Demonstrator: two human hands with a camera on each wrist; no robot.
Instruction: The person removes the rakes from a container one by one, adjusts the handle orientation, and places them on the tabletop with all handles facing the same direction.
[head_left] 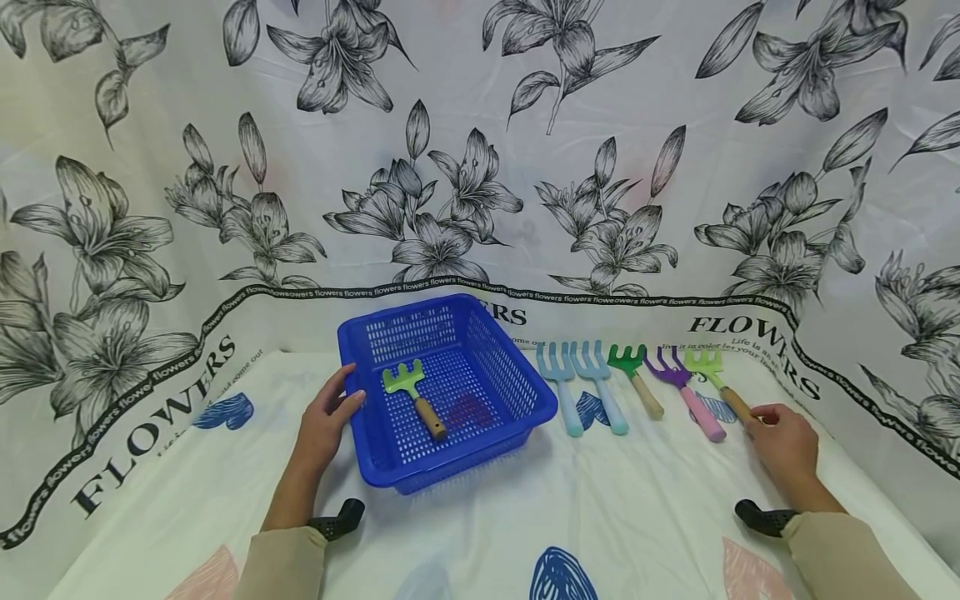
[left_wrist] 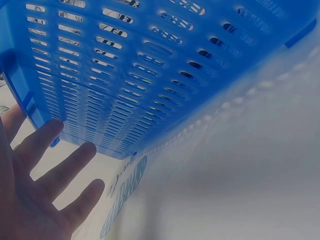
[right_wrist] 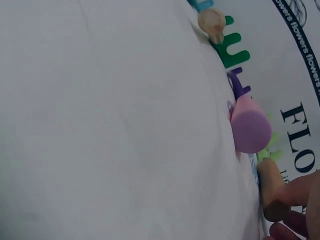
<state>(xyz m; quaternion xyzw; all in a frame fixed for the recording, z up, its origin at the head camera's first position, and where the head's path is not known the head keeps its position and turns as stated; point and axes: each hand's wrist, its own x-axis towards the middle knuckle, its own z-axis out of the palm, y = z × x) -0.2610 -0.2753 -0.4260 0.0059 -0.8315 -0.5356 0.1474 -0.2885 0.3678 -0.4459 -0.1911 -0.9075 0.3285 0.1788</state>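
A blue plastic basket (head_left: pixel 442 475) stands on the cloth, tilted slightly in the head view. Its left rim is held by my left hand (head_left: pixel 327 421), thumb over the edge; in the left wrist view the other fingers spread outside the slotted wall. Inside lies a light green hand rake (head_left: pixel 422 404) with a wooden handle. Far right, my right hand (head_left: pixel 783 446) pinches the wooden handle end of another light green hand rake (head_left: pixel 723 387). That handle (right_wrist: pixel 272 190) also appears between thumb and fingers in the right wrist view.
Between basket and right hand lie two light blue rakes (head_left: pixel 567 404), a green rake (head_left: pixel 637 379) with wooden handle, and a purple rake (head_left: pixel 693 396) with pink handle. Behind the white cloth (head_left: pixel 465 542) rises a flower-printed curtain (head_left: pixel 450 100).
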